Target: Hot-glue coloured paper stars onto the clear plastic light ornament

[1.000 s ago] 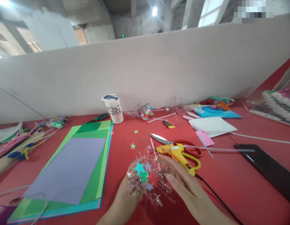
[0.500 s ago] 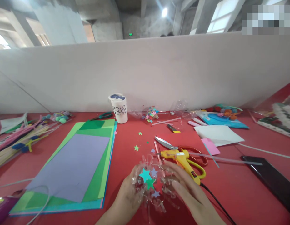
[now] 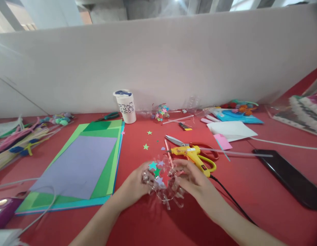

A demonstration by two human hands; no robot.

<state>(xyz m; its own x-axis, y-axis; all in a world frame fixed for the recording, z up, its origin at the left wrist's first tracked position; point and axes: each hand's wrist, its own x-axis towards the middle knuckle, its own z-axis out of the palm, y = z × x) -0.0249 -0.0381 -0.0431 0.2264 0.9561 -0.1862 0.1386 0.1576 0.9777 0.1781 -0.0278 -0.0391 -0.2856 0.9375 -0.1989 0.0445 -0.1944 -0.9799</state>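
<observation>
1. Left hand: closed around the near-left side of a round, clear plastic ornament with curled, looped edges; contact confirmed.
2. Right hand: fingers and thumb bent in against the ornament's opposite edge; whether they pinch it or merely steady it cannot be told.
3. Ornament: located between both hands, above the red tabletop. Its upper face carries a cyan paper star, a green paper star, a red paper star and lavender paper stars.
4. Change noted: against half a second ago, the lower lavender star sits more directly below the green one, and the right thumb lies nearer the edge. Judgement: the ornament has been slightly turned; the work at present is handling, with no tool held.
5. Just beyond the right hand: a yellow glue gun with a clear stick, lying across steel-bladed scissors.
6. Beyond the left hand: two loose light-green paper stars; farther off, a white paper cup.
7. Left of the left hand: a lavender paper sheet atop green sheets.
</observation>
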